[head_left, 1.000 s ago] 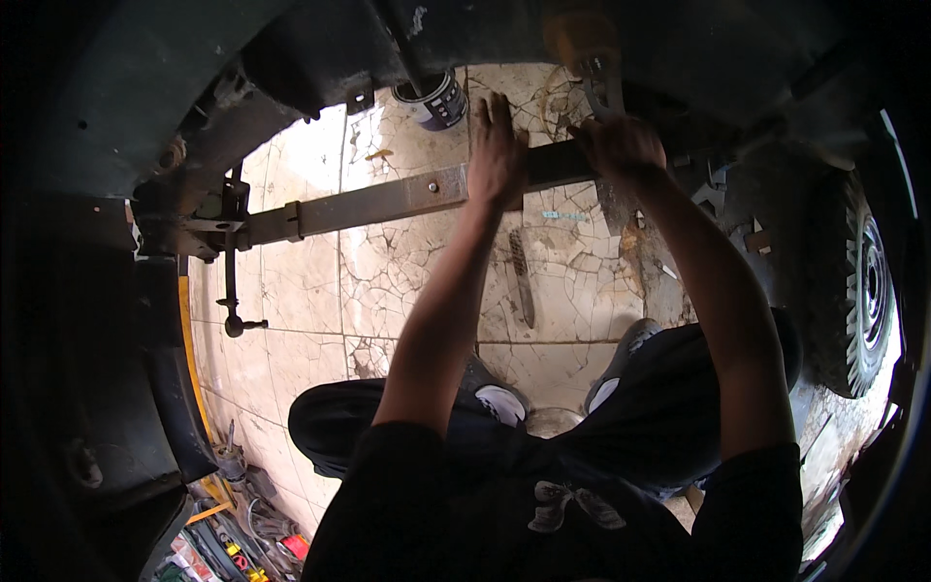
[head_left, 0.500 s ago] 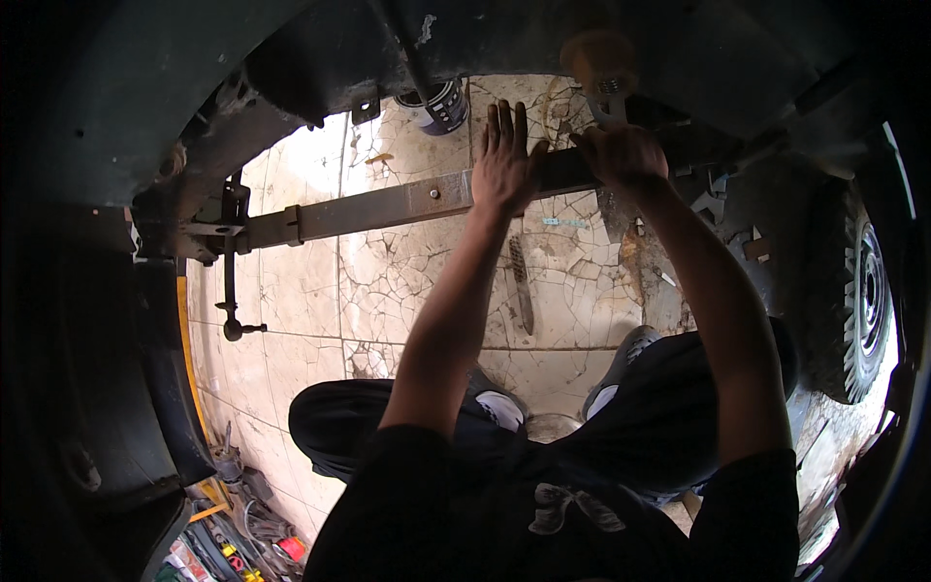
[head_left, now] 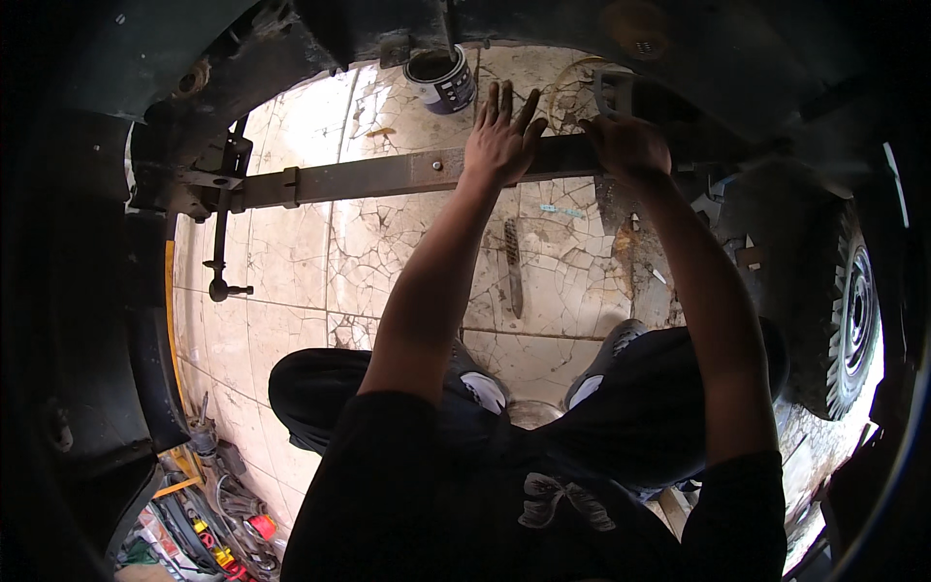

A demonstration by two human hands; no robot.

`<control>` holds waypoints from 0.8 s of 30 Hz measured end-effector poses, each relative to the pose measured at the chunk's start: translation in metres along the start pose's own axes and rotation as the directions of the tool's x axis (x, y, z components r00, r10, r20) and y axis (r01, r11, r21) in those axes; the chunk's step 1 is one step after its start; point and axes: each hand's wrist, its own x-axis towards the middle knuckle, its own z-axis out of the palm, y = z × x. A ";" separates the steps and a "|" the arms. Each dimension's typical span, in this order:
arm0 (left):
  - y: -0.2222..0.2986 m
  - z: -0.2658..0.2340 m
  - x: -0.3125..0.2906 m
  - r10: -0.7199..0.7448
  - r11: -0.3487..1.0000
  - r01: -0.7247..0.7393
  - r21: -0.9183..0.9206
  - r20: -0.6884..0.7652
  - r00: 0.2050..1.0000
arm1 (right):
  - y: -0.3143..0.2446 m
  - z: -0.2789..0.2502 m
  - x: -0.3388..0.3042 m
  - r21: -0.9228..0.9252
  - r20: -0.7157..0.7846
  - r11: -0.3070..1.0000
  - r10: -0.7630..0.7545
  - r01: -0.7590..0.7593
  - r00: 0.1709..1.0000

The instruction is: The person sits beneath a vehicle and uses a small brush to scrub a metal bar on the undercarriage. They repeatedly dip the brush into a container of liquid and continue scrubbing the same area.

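Note:
A long, flat, dark steel bar [head_left: 364, 173], like a vehicle's leaf spring with a bolt head and a clip, runs across in front of me. My left hand [head_left: 499, 145] lies on it palm down, fingers stretched and spread, fingertips darkened. Further right, my right hand [head_left: 632, 150] is curled closed at the bar, beside a grey, frame-shaped piece [head_left: 613, 89]. Its fingers are partly hidden, and I cannot make out what they hold. On the floor below the bar lies what looks like a wire brush [head_left: 513, 272].
Beyond the bar stands an open can [head_left: 439, 89]. Dark vehicle bodywork [head_left: 320, 39] arches over the far side. A rod with a ball joint [head_left: 221, 289] hangs at left, a tyred wheel [head_left: 855, 315] stands at right. Tools [head_left: 208, 533] are heaped lower left. The floor tiles are cracked.
The view has shifted, so more floor and the whole can show at the far side. My left hand's fingers have spread wider; both hands stay at the bar.

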 end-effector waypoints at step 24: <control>0.001 0.001 -0.003 -0.094 0.996 0.093 -0.017 -0.071 0.993 | 0.005 -0.004 -0.003 -0.008 0.083 1.000 0.014 -0.013 0.996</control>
